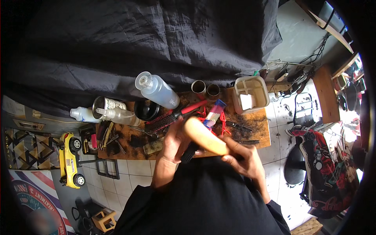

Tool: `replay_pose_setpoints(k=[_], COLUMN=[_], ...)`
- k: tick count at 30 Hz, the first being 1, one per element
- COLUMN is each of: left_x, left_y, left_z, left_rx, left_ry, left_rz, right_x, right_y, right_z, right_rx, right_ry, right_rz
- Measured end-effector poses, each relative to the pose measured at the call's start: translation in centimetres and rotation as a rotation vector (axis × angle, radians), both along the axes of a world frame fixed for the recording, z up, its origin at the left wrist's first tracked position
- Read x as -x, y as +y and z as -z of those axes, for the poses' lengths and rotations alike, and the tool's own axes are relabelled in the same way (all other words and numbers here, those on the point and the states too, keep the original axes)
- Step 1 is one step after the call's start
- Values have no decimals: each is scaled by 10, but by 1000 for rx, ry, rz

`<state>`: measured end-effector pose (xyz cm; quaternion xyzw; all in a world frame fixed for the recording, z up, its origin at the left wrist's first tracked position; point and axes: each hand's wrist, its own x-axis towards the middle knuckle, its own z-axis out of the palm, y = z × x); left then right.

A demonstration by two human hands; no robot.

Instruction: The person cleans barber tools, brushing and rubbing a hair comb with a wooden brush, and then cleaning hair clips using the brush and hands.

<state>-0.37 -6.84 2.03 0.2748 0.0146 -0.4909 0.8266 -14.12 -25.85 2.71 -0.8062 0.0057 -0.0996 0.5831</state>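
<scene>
My right hand (246, 157) grips one end of a pale wooden-backed brush (204, 135), which slants over the front of the wooden table (261, 120). Its blurred far end reaches my left hand (170, 142). A black bristly thing (189, 152) shows between the left palm and its fingertips; I cannot tell whether it belongs to the brush. The left fingers are partly hidden behind the wood. Just beyond the hands lie a red-handled round hairbrush (164, 119) and a blue and white comb (215, 113) on red straps or cords.
A large translucent bottle (160, 91), a spray bottle (120, 116), a black bowl (147, 110), two cups (198, 87) and a plastic tub (251, 94) stand along the table's back. Scissors (147, 131), a comb (154, 146) and loose hair lie nearby. A black cloth (147, 44) hangs behind.
</scene>
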Motion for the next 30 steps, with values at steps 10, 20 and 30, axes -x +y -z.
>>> replay_pose_setpoints(k=[10,20,30], left_x=[-4,-8,-4], left_y=[-1,16,8], left_z=[-14,-23,-16], left_rx=[-383,-321,-398], left_ry=[-258,-319,-439], left_rz=[251,287,174], right_x=[-16,-13,-9], right_y=[5,2,14], right_z=[-8,0,0], right_rx=[84,-24,27], right_ry=[45,139,-20], right_rz=[329,135,10])
